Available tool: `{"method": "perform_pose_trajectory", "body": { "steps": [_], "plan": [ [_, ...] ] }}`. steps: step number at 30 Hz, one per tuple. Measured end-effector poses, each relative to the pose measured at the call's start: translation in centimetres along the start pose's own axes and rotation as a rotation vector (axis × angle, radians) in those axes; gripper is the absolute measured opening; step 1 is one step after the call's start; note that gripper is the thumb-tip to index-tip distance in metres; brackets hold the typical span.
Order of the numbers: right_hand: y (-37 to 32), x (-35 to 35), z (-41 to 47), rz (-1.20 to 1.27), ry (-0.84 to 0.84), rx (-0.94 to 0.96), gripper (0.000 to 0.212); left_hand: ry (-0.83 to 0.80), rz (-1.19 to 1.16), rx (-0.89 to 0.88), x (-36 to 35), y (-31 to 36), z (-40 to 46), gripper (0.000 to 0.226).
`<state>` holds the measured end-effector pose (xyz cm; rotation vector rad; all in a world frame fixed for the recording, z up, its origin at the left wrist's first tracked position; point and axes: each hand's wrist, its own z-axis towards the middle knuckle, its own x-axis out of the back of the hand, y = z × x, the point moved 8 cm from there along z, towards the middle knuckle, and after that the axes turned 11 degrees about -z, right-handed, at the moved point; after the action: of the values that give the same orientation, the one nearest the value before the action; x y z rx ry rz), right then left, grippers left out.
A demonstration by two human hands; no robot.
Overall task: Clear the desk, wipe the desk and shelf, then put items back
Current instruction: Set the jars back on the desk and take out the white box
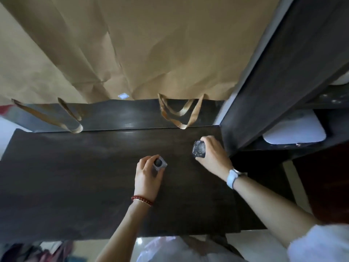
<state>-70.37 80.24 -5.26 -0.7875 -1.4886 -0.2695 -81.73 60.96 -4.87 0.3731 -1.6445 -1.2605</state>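
Observation:
A dark wooden desk point(75, 186) fills the middle of the head view. My left hand point(147, 176) grips a small square clear bottle with a black cap point(160, 163) standing on the desk near its middle. My right hand point(213, 154), with a white watch on the wrist, grips a larger clear glass bottle point(199, 149) standing at the desk's right end, next to the shelf unit. A narrow dark shelf point(117, 114) runs along the back of the desk.
Large brown paper bags point(141, 44) rest on the back shelf, their handles point(181, 112) hanging over its edge. A dark shelf unit point(279, 76) rises at the right, holding a white flat object point(294, 131). Bags and clothes lie on the floor below the desk's front edge.

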Motion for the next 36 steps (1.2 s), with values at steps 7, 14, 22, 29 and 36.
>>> {"method": "perform_pose_trajectory", "body": {
  "steps": [7, 14, 22, 29, 36],
  "plan": [
    [1.5, -0.8, 5.4, -0.380, -0.148, -0.055, 0.048, 0.042, -0.028, 0.029, 3.5, -2.6, 0.7, 0.035],
    [0.5, -0.1, 5.7, -0.523, 0.037, -0.045, 0.067, 0.119, -0.017, 0.057, 6.0, -3.2, 1.5, 0.035],
    [-13.5, -3.9, 1.8, -0.099, 0.210, 0.222, 0.056, 0.212, 0.015, 0.137, 12.3, -6.4, 1.7, 0.035],
    [-27.8, -4.3, 3.9, -0.017, 0.336, 0.409, 0.056, 0.282, 0.006, 0.222, 23.0, -13.7, 4.4, 0.027],
    [-42.5, -1.5, 7.7, -0.149, 0.535, 0.433, 0.055, 0.160, 0.161, 0.196, 32.3, -21.6, 10.6, 0.027]
  ]
}}
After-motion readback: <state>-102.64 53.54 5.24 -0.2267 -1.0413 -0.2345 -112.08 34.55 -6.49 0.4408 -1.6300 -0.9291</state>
